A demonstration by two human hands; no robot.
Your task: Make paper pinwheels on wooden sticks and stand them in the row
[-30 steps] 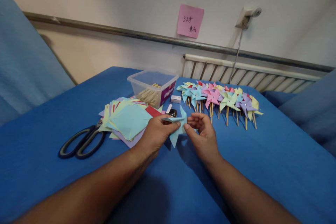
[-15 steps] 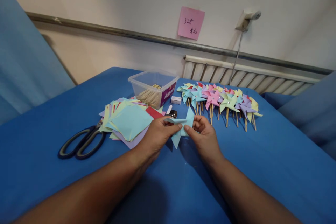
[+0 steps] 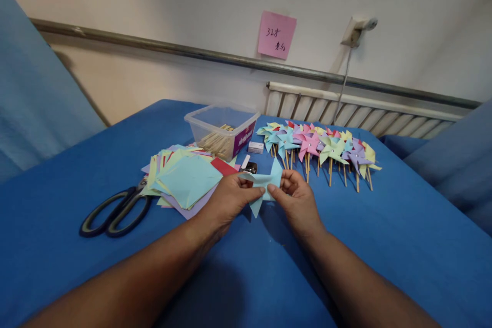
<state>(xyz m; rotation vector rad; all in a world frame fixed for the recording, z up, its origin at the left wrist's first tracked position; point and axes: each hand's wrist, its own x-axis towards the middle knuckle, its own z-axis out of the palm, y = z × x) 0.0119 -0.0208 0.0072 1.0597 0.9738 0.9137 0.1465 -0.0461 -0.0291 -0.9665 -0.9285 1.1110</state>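
Both of my hands pinch a light blue paper piece (image 3: 265,184) with folded corners, held just above the blue cloth. My left hand (image 3: 230,199) grips its left side between thumb and fingers. My right hand (image 3: 298,197) pinches its right side with the fingers curled. To the left of my left hand lies a stack of coloured paper squares (image 3: 186,177). Behind my right hand stands a row of finished paper pinwheels (image 3: 319,146) on wooden sticks.
Black-handled scissors (image 3: 113,212) lie at the left on the blue table cloth (image 3: 384,225). A clear plastic box (image 3: 223,130) holding wooden sticks stands behind the paper stack, with a small white box (image 3: 256,147) beside it. A pink note (image 3: 277,35) hangs on the wall.
My right hand's fingers have closed in on the blue paper and folded a corner toward the middle. The view has shifted slightly.
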